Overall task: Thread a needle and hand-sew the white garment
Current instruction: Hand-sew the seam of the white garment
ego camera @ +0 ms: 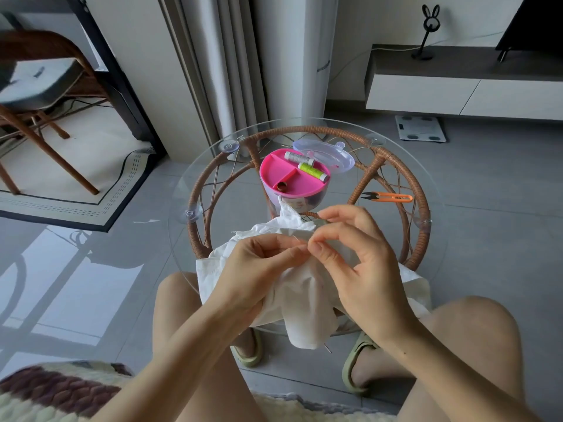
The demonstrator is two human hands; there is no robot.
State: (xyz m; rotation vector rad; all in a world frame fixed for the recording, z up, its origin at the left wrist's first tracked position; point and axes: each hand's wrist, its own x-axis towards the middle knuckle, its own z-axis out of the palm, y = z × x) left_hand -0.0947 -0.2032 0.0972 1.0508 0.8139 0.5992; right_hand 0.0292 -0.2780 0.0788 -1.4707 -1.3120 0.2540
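The white garment [304, 293] lies bunched on the near edge of the glass table and hangs over it. My left hand [259, 269] grips a fold of the garment, thumb and forefinger pinched together at its top. My right hand [356, 263] meets it fingertip to fingertip and pinches a thin white thread [295, 237] whose short end sticks up there. A needle [327, 348] dangles below the garment's hanging edge. The pink sewing box [292, 181] holds a grey spool [299, 158] and a green spool [313, 171].
The round glass table [182, 190] rests on a rattan frame. Orange thread snips [388, 197] lie at its right, and the box's clear lid [326, 155] sits behind the box. My knees and sandalled feet are under the table. A chair stands far left.
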